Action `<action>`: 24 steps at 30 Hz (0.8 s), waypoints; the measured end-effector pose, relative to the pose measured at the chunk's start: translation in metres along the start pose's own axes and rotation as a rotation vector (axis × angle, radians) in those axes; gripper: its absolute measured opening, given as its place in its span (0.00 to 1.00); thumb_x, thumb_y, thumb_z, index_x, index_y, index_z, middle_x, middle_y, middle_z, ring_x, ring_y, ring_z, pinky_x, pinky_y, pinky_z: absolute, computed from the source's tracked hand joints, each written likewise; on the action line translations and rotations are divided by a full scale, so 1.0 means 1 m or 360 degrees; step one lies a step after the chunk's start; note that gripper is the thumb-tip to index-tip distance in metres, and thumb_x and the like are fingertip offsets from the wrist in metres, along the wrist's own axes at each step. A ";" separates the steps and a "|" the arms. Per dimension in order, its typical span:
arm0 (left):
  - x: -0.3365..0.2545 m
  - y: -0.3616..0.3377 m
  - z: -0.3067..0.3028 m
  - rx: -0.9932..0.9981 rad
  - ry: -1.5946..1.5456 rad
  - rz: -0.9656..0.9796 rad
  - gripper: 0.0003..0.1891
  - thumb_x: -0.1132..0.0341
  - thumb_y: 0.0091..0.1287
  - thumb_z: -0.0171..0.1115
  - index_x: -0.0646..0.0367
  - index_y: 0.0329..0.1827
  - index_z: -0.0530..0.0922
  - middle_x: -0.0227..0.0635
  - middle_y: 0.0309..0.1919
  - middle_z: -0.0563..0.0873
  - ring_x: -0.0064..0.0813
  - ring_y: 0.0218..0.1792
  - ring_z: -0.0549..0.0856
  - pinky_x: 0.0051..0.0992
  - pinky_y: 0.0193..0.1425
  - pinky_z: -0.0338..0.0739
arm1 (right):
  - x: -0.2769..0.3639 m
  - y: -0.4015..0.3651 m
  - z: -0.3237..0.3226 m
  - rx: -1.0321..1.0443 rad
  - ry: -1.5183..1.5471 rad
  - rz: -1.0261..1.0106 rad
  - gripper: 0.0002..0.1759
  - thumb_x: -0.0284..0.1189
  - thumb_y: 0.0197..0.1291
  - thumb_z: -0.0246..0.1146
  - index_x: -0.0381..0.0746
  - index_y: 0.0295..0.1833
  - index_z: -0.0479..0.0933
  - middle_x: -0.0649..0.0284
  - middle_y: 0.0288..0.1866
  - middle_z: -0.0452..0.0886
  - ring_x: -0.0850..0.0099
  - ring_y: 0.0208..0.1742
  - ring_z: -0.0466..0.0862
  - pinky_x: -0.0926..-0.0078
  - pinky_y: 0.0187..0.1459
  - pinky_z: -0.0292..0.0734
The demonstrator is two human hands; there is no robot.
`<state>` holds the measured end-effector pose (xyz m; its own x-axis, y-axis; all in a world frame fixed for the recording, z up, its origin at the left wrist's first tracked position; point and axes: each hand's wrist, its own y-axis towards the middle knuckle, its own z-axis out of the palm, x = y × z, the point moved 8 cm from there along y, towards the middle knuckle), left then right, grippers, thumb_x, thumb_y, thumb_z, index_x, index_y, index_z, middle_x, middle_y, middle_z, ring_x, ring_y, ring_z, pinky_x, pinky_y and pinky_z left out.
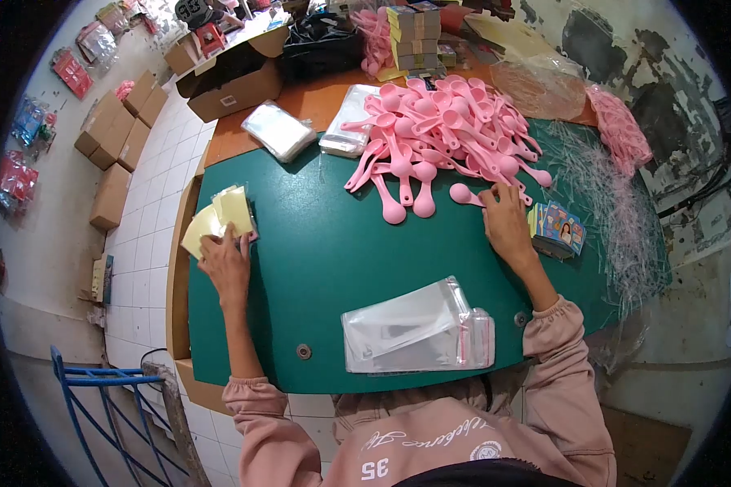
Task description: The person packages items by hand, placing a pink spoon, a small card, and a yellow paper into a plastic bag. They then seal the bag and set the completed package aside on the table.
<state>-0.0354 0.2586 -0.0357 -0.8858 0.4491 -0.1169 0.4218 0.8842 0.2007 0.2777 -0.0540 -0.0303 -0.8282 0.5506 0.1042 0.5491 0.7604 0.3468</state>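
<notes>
My left hand rests on a fanned stack of pale yellow cards in clear bags at the table's left edge; whether it grips them is unclear. My right hand has its fingertips at a pink spoon on the near side of a big heap of pink spoons. Just right of that hand stands a stack of small printed cards. Near my body, clear plastic bags lie in an overlapping pile on the green table.
Two bundles of clear bags lie at the back left. Behind are an open cardboard box, a black bag and stacked cards. Clear plastic strands hang over the right side. A blue metal frame stands left.
</notes>
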 end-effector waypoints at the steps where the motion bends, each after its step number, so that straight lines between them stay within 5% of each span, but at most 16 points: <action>1: -0.001 0.001 -0.005 -0.0208 0.0185 0.0051 0.23 0.49 0.62 0.53 0.51 0.56 0.72 0.46 0.49 0.71 0.46 0.54 0.71 0.56 0.55 0.61 | -0.001 -0.002 0.002 0.0000 -0.0003 -0.0001 0.12 0.20 0.51 0.57 0.35 0.44 0.72 0.53 0.45 0.69 0.58 0.50 0.70 0.62 0.51 0.65; 2: -0.002 0.002 -0.011 -0.0418 0.0373 0.0100 0.26 0.44 0.61 0.52 0.49 0.58 0.71 0.48 0.55 0.67 0.49 0.60 0.66 0.62 0.57 0.56 | -0.003 -0.004 0.004 -0.0034 0.0042 0.0017 0.13 0.20 0.51 0.57 0.36 0.45 0.72 0.53 0.45 0.69 0.58 0.50 0.70 0.62 0.51 0.65; 3: 0.009 0.010 0.003 -0.0124 0.0209 -0.0054 0.30 0.38 0.60 0.50 0.41 0.62 0.65 0.49 0.65 0.56 0.55 0.67 0.53 0.69 0.59 0.47 | -0.004 -0.005 0.005 -0.0068 0.0089 0.0035 0.14 0.21 0.51 0.57 0.37 0.46 0.71 0.54 0.45 0.69 0.58 0.50 0.70 0.61 0.50 0.65; 6: 0.023 0.020 0.018 0.0097 -0.0017 -0.0191 0.29 0.38 0.61 0.48 0.33 0.64 0.61 0.49 0.68 0.53 0.57 0.68 0.49 0.69 0.60 0.46 | -0.001 -0.008 0.005 -0.0107 -0.0015 0.0001 0.15 0.21 0.51 0.56 0.38 0.47 0.71 0.55 0.46 0.70 0.58 0.50 0.70 0.61 0.50 0.65; 16: 0.106 0.105 0.042 0.0187 0.0075 -0.0283 0.31 0.37 0.62 0.44 0.33 0.68 0.55 0.54 0.69 0.48 0.62 0.67 0.48 0.69 0.60 0.46 | 0.006 -0.007 0.005 -0.0121 -0.0111 -0.0039 0.17 0.22 0.52 0.52 0.39 0.50 0.71 0.56 0.46 0.71 0.60 0.51 0.70 0.63 0.48 0.68; 17: 0.133 0.125 0.057 0.0075 0.0163 -0.0261 0.32 0.37 0.62 0.44 0.27 0.69 0.51 0.48 0.70 0.47 0.69 0.66 0.46 0.80 0.48 0.43 | 0.005 -0.007 0.007 -0.0094 -0.0097 -0.0007 0.17 0.23 0.52 0.53 0.40 0.50 0.71 0.57 0.46 0.71 0.60 0.50 0.70 0.63 0.47 0.68; 20: 0.166 0.139 0.040 -0.0277 0.0029 -0.0505 0.31 0.38 0.63 0.42 0.26 0.70 0.48 0.48 0.70 0.44 0.69 0.66 0.45 0.81 0.46 0.42 | 0.003 -0.010 0.007 -0.0152 -0.0164 -0.0015 0.19 0.23 0.52 0.53 0.42 0.52 0.72 0.58 0.45 0.70 0.61 0.49 0.71 0.64 0.47 0.68; 24: 0.123 0.105 -0.023 -0.0529 -0.0253 -0.0536 0.29 0.44 0.66 0.42 0.37 0.70 0.52 0.51 0.69 0.49 0.62 0.67 0.50 0.70 0.57 0.50 | 0.004 -0.009 0.006 -0.0122 -0.0021 0.0037 0.19 0.21 0.52 0.52 0.41 0.52 0.73 0.56 0.44 0.69 0.61 0.48 0.71 0.64 0.47 0.68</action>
<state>-0.1051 0.4035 -0.0071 -0.9108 0.1826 -0.3703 0.0099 0.9063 0.4226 0.2703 -0.0567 -0.0381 -0.8136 0.5725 0.1011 0.5575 0.7190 0.4150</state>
